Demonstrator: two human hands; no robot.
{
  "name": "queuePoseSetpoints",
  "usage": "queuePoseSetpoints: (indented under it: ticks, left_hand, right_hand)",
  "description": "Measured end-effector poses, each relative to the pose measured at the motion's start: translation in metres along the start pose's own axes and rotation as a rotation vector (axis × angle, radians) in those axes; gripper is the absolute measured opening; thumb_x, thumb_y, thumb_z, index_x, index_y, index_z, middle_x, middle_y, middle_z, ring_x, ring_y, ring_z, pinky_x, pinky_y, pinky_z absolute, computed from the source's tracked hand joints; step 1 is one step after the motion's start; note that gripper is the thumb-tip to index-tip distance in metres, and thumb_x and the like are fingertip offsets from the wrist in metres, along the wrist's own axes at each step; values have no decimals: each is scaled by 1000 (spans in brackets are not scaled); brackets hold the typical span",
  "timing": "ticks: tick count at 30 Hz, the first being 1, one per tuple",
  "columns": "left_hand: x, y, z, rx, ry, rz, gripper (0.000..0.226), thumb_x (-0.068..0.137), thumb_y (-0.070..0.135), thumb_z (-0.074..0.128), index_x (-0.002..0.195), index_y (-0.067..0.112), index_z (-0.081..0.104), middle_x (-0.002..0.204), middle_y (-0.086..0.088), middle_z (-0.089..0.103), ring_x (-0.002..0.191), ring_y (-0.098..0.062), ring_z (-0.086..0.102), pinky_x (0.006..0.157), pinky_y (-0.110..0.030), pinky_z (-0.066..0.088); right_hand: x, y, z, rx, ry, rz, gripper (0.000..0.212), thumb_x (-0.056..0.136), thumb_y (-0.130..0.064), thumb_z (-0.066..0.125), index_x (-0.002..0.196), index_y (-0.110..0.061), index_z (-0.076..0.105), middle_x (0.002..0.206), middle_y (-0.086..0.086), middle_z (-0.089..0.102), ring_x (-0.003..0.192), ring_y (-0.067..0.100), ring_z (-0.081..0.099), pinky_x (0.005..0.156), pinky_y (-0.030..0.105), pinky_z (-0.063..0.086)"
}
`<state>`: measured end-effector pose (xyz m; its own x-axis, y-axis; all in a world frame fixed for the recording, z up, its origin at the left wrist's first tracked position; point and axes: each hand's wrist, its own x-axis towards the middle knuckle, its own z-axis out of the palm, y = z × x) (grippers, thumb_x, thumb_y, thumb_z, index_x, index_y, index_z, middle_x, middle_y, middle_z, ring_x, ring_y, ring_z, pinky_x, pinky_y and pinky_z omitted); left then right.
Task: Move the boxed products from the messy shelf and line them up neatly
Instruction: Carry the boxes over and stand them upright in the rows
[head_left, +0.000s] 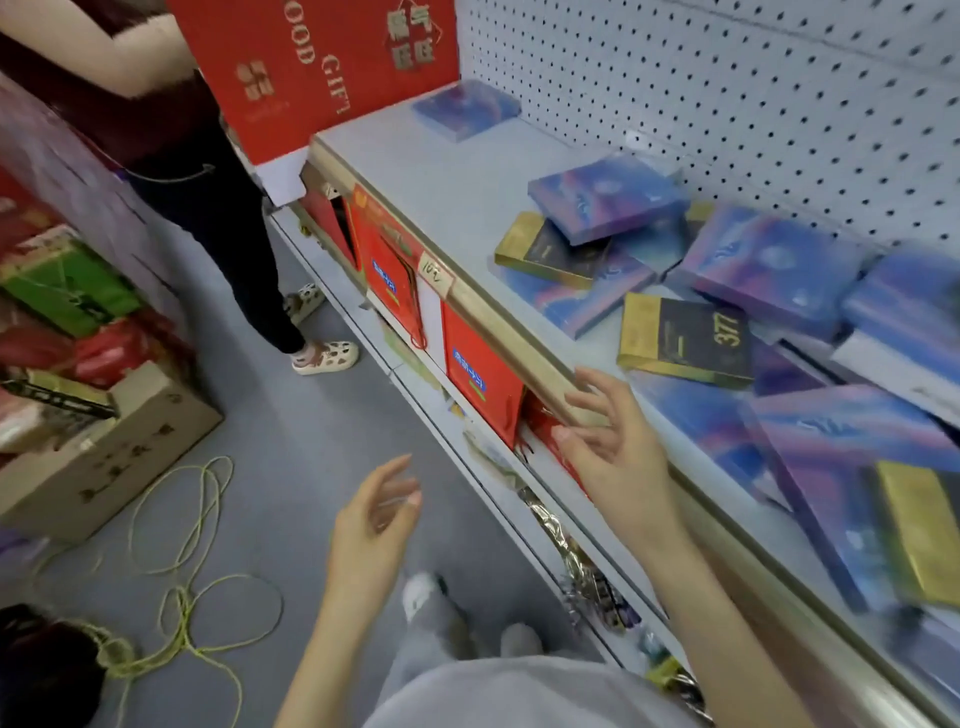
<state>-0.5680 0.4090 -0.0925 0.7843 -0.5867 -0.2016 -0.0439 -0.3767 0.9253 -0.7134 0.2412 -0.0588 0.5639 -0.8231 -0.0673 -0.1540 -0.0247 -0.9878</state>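
The boxed products (769, 265) are lying in a tumbled heap on the shelf (498, 312) — blue ones overlapping, a black-and-gold box (685, 340) tilting on top; both hands are hovering empty, fingers relaxed, the right hand (608, 447) at the shelf's front edge, the left hand (379, 514) over the aisle; the boxes are looking light, stiff, film-slick — probably best gripped across opposite edges.

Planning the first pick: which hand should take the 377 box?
Right. The right hand hovers open at the shelf edge, near the 377 box; the left hand hangs over the floor.
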Motion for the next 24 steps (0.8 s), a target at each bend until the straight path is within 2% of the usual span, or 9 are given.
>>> queuePoseSetpoints:
  ticks: [3,5,9,12,14,16,18,21,24]
  left_hand:
    - [44,-7,7,9,-108,-40,41,87,-1,61,114,29,60,94,4,68,80,-1,66,69,-8,48]
    - [84,-3,7,7,-188,-23,41,88,-2,61,116,27,59,94,5,68,76,7,64,66,-4,45]
    - [191,21,-7,41,-310,82,43,86,15,68,118,40,56,104,6,67,84,6,65,69,-7,48]
    - [275,60,-22,104,-382,198,49,76,31,62,122,46,52,108,10,66,85,3,65,73,-14,50]
    - [321,83,-27,124,-435,271,53,80,22,69,128,40,52,106,10,67,83,5,63,70,-12,48]
    - [359,104,-24,115,-505,299,54,86,9,68,132,31,52,106,5,66,81,5,63,63,-7,47]
    - [388,118,-12,130,-590,324,55,82,18,68,132,34,52,112,3,65,84,4,64,60,-8,49]
    - [410,127,21,157,-706,345,53,85,15,68,131,36,52,113,1,65,88,4,65,70,-6,47]
    - [410,136,55,167,-794,354,51,88,10,64,130,36,52,111,2,65,91,0,64,72,0,42]
  right_hand:
    - [41,4,17,-33,51,-1,56,89,-6,63,119,-49,46,115,-12,58,84,2,66,72,12,49]
    - [70,6,29,-43,108,6,57,89,-7,64,117,-52,45,115,-13,57,86,3,67,74,14,51]
    - [134,8,56,-36,310,-2,55,87,-4,65,120,-44,48,112,-11,59,84,7,66,80,20,51]
    - [175,-1,70,-42,550,16,49,85,-3,67,125,-29,52,109,-10,59,88,4,62,79,15,49]
    - [192,-5,74,-22,680,46,44,85,-2,67,123,-21,54,107,-9,59,85,-3,61,75,10,47]
    - [203,-8,75,-23,798,67,40,85,-4,67,118,-23,54,104,-9,60,82,-9,59,71,6,44]
    - [211,-11,73,-26,903,93,38,86,-6,67,115,-26,54,104,-4,62,84,-6,60,72,5,44]
    - [221,-12,67,7,1013,126,32,87,-7,67,111,-25,55,109,6,63,95,15,61,81,17,46]
    - [234,-13,58,27,1062,213,32,85,-21,71,112,-24,54,108,9,64,97,22,61,85,33,46]
